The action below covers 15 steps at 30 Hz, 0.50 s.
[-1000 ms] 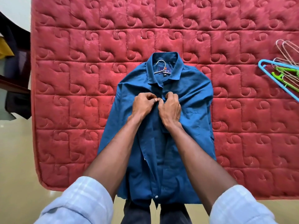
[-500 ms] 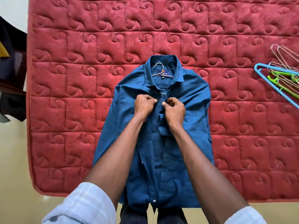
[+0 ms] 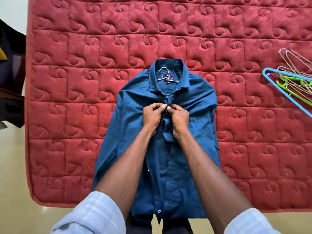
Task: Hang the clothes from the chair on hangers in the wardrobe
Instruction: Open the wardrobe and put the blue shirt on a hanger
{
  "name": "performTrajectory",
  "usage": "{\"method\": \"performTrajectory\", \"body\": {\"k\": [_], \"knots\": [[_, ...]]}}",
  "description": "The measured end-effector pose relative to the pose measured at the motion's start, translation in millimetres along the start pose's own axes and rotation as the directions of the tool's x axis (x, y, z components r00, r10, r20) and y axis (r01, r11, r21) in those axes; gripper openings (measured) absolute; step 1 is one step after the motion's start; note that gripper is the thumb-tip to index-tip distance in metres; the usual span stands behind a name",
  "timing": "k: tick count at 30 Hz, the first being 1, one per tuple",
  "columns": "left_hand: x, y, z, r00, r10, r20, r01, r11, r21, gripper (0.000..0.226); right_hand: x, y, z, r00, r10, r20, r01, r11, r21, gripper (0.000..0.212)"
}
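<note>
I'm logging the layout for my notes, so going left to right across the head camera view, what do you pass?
Dark clothes at the left edge → left hand → right hand, both pinching the blue shirt front on the red mattress → pile of spare hangers at the right edge.

Bright, even, soft light; shadows faint. Sharp at centre; wide-angle bending curves the mattress (image 3: 67, 115) edges; slight softness toward corners.
</note>
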State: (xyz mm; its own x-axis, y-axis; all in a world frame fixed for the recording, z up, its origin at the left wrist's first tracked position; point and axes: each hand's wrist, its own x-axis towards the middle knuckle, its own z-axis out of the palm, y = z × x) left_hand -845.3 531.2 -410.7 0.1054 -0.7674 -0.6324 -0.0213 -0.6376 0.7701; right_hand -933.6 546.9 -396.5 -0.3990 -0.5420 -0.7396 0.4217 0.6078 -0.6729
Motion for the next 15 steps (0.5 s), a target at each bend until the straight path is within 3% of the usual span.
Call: {"method": "performTrajectory", "body": {"k": [11, 15], "knots": [[5.1, -6.5, 5.5, 0.998, 0.030, -0.053, -0.028, 0.999, 0.044, 0.010, -0.5, -4.9, -4.5, 0.999, 0.034, 0.003, -0.034, 0.999, -0.021, 0.008], [7.4, -3.2, 2.8, 1.000, -0.005, -0.023, 0.006, 0.999, 0.045, 0.010, 1.2, -8.7, -6.9, 0.999, 0.047, 0.016, -0.046, 0.998, -0.039, 0.012]]}}
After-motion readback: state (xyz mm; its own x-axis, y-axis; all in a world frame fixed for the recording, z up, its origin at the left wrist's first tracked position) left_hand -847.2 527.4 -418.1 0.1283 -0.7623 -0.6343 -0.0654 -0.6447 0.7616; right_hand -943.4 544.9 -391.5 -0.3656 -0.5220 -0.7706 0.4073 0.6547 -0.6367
